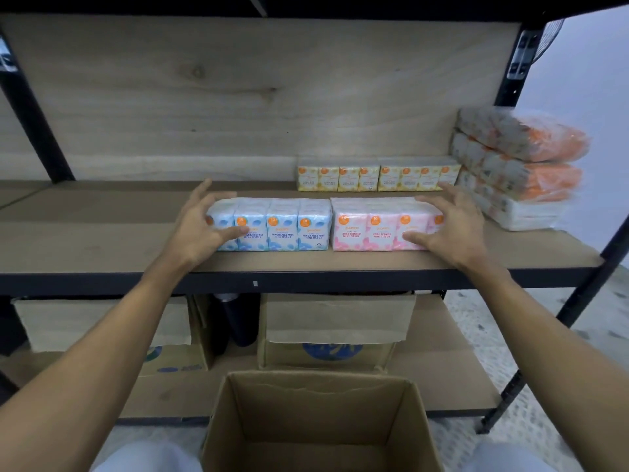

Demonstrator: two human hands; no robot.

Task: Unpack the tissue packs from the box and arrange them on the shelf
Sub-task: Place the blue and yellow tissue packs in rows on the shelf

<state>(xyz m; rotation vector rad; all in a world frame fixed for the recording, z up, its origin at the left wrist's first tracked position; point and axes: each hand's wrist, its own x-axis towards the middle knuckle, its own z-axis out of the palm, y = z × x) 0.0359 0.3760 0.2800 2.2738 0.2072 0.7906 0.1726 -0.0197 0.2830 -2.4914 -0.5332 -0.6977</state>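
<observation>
A blue tissue pack and a pink tissue pack stand side by side near the front of the wooden shelf. My left hand is spread at the blue pack's left end, thumb touching its front. My right hand is spread at the pink pack's right end, thumb against its front. Behind them stand two yellow tissue packs. The open cardboard box sits below in front of me, and no packs show inside it.
A stack of orange-and-white wrapped tissue bundles fills the shelf's right end. Under the shelf are cardboard boxes and a dark bottle. Black metal uprights frame the shelf. Bare board lies left of the blue pack.
</observation>
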